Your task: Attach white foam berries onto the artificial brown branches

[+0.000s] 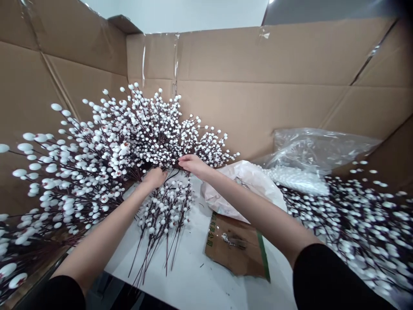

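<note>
A big fan of dark twigs studded with white berry beads [106,146] spreads over the left and back of the white table [193,275]. My left hand [155,176] is closed at the base of this bunch, where the stems meet. My right hand [192,164] reaches in beside it, fingers pinched on a stem at the same spot. A smaller bundle of berry stems [164,215] lies flat on the table just below my hands, stems pointing toward me.
Tall cardboard walls [258,82] enclose the table. A crumpled white bag [245,185] and a brown cardboard piece [235,249] lie at centre right. A clear plastic bag [316,150] holds white beads. More berry branches [351,224] pile up at the right.
</note>
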{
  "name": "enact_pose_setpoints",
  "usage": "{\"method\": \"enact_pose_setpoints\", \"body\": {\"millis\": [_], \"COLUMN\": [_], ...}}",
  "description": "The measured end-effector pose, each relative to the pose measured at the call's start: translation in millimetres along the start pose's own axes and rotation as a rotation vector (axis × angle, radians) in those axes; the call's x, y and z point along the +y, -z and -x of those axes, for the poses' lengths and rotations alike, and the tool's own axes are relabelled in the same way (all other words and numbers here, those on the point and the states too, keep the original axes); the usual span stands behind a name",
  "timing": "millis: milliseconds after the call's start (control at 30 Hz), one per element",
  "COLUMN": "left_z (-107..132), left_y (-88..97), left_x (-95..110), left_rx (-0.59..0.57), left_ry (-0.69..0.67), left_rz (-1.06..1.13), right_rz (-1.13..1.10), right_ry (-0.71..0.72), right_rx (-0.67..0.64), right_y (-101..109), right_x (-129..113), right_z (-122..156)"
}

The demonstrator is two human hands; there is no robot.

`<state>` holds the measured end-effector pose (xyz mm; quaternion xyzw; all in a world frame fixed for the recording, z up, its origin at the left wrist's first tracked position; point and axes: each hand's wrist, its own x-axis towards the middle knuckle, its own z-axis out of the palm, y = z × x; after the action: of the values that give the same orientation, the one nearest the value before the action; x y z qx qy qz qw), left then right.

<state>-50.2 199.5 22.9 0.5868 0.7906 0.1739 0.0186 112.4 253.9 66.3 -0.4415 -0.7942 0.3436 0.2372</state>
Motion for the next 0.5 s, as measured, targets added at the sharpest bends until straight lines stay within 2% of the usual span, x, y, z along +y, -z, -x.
{"method": "enact_pose_setpoints", "body": {"millis": [133, 200, 267, 367, 500], "left_z": [41.8, 75.3, 112.9, 163.8, 207.1], "left_y": [34.1, 50.5, 61.1, 61.1, 39.3], "left_x": [16.9, 24.6, 26.5, 14.0, -16.1], "left_rx": [0.028, 0.091, 0.146, 0.148, -0.001], "left_ry": [-0.032, -0.079, -0.134, -0.114, -0.117], "left_rz": [-0.102, -0.212, -0.306, -0.346, -0.303], "right_rz": [-0.408, -0.443, -0.376, -0.192, 0.021], "right_ry": [0.158, 0.191, 0.156, 0.092, -0.026], "right_rx": [-0.068, -0.033, 0.056, 0.249, 0.473], "right_y": [48.5, 71.6, 89.8, 103.9, 95.9], "right_x": [-0.9, 4.4, 11.9, 26.8, 58.9], "right_z": [81.6, 130.4, 180.5, 251.1, 320.6]}}
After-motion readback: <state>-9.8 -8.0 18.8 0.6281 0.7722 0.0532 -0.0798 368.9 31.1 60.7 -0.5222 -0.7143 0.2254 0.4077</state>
